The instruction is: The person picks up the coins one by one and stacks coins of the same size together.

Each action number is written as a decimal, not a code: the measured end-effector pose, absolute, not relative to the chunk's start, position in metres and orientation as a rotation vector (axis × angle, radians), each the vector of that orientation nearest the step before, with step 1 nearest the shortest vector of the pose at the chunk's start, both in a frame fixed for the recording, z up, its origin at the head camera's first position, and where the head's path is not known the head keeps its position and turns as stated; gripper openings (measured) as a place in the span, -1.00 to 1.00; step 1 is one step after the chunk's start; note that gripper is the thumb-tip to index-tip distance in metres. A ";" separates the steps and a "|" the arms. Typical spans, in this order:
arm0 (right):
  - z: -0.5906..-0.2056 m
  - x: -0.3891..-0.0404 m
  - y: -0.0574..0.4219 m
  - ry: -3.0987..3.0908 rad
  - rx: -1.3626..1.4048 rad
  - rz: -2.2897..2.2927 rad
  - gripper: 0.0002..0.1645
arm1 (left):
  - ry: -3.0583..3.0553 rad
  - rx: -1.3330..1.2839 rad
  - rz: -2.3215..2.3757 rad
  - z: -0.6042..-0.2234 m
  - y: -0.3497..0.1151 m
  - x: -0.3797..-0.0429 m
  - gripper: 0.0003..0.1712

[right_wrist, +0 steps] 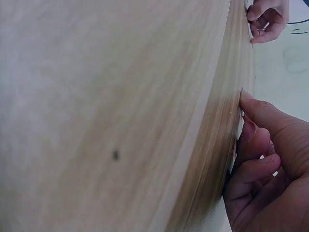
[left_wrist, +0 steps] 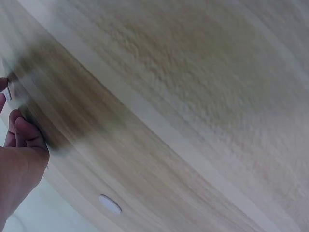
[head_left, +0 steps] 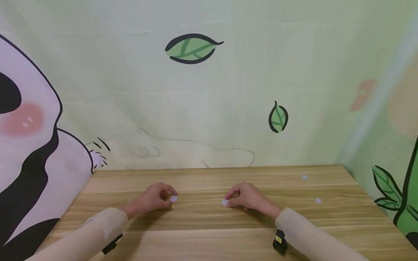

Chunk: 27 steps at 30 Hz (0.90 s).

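Note:
Near the middle of the wooden table, my left hand pinches a small white disc between thumb and index finger. To its right, my right hand pinches another white disc in the same way, with the palm turned inward. The right wrist view shows that disc almost edge-on at the thumb tip, with the other fingers curled below. Curled fingers appear at the left edge of the left wrist view. A gap of bare wood separates the two hands.
Two more white discs lie on the right side of the table: a far disc and a nearer disc. In the left wrist view, a loose white disc lies near the table edge. A printed cloth hangs behind.

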State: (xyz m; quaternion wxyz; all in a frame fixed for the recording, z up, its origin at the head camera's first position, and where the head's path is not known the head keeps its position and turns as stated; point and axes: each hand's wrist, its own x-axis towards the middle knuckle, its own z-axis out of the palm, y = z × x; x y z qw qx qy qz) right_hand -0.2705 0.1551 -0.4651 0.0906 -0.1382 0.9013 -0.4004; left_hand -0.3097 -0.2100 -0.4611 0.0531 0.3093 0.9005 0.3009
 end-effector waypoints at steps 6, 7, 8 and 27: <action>-0.466 -0.271 0.155 2.682 -0.400 -1.189 -0.83 | 2.743 0.845 0.993 -0.465 -0.211 -0.308 -0.78; -0.467 -0.271 0.155 2.683 -0.401 -1.187 -0.83 | 2.750 0.799 1.011 -0.466 -0.210 -0.306 -0.78; -0.467 -0.271 0.155 2.682 -0.402 -1.186 -0.83 | 2.764 0.754 1.021 -0.466 -0.209 -0.304 -0.76; -0.469 -0.274 0.158 2.660 -0.405 -1.198 -0.82 | 2.830 0.238 1.293 -0.475 -0.195 -0.283 -0.75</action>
